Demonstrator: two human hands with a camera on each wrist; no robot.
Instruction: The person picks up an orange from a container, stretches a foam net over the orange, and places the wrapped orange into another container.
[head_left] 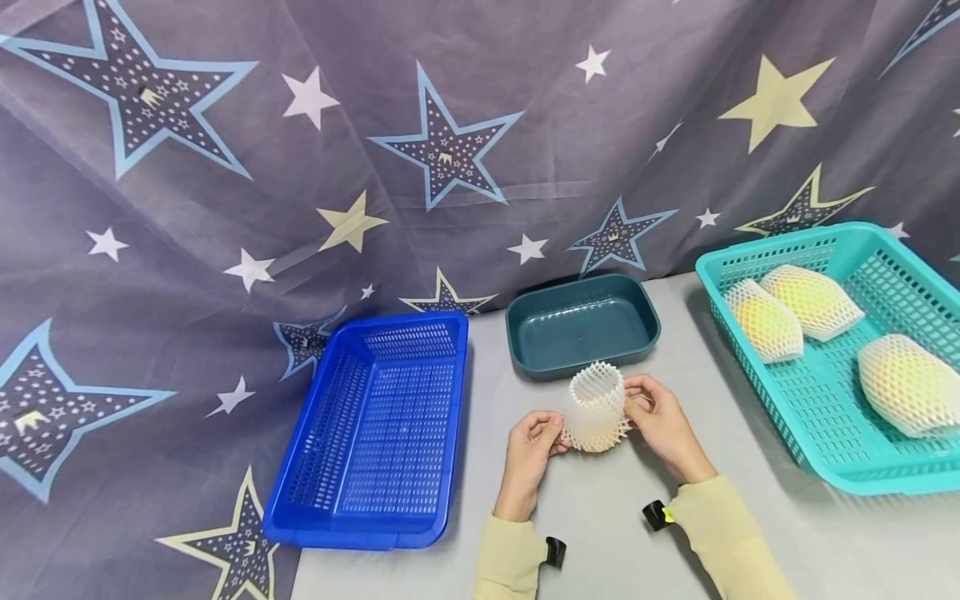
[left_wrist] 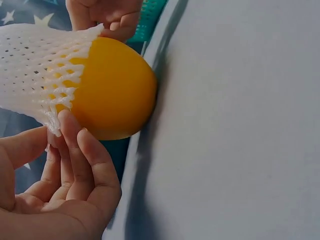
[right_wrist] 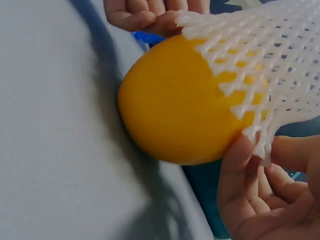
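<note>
A white foam fruit net (head_left: 597, 407) stands upright over a smooth yellow-orange fruit (left_wrist: 120, 90) in front of me. Both wrist views show the net covering the fruit's upper part, while its rounded lower end is bare and sits at the table surface. My left hand (head_left: 527, 457) pinches the net's lower edge between thumb and fingers. On the opposite side, my right hand (head_left: 667, 423) pinches the same edge, with the net strands (right_wrist: 260, 135) pulled outward there. The net's free upper end is an open tube above the fruit.
To the left stands a blue plastic basket (head_left: 457, 433). A dark teal tray (head_left: 517, 350) lies just behind the net, near the star-patterned curtain (head_left: 555, 133). At right, a turquoise basket (head_left: 795, 442) holds several yellow fruits in foam nets (head_left: 810, 302). The table (head_left: 615, 517) is light grey.
</note>
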